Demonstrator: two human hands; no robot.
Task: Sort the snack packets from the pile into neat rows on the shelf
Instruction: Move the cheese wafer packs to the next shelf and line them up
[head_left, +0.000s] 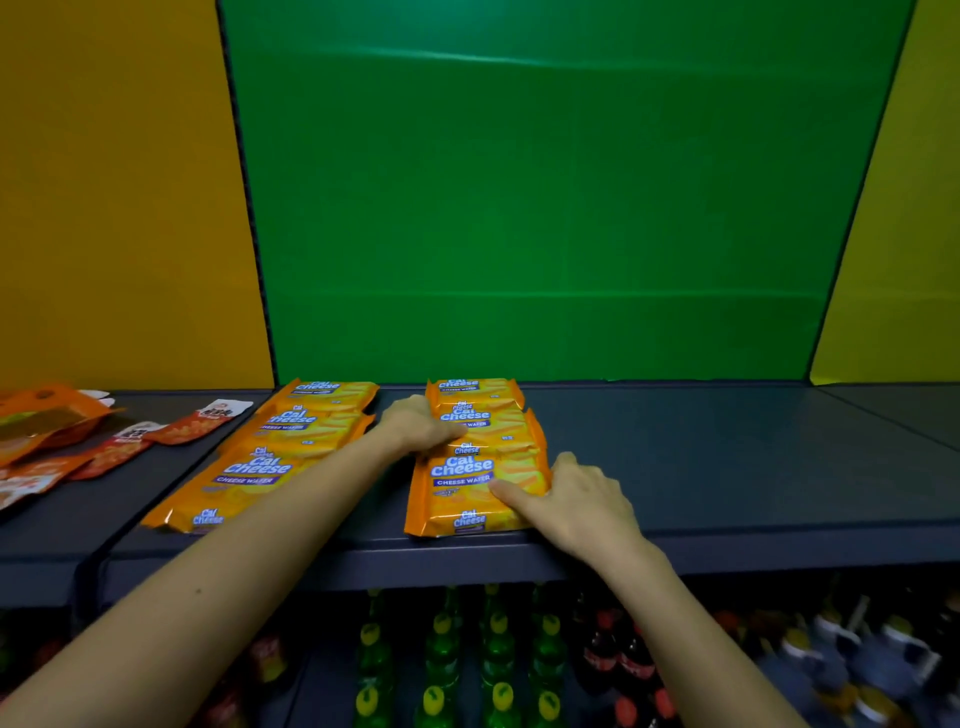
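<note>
Two rows of orange Cal Cheese wafer packets lie on the dark grey shelf (727, 467). The left row (270, 457) runs from the green back wall to the shelf's front edge. The right row (467, 499) has overlapping packets. My left hand (415, 423) grips the left side of the middle packet in that right row. My right hand (576, 499) holds the right side of the front packet (457, 519), thumb lying across its top and fingers at its edge.
A loose pile of red and orange snack packets (67, 441) lies on the shelf section at the far left. Below the shelf stand green (441, 649) and dark soda bottles (618, 660). Bare shelf stretches to the right of the rows.
</note>
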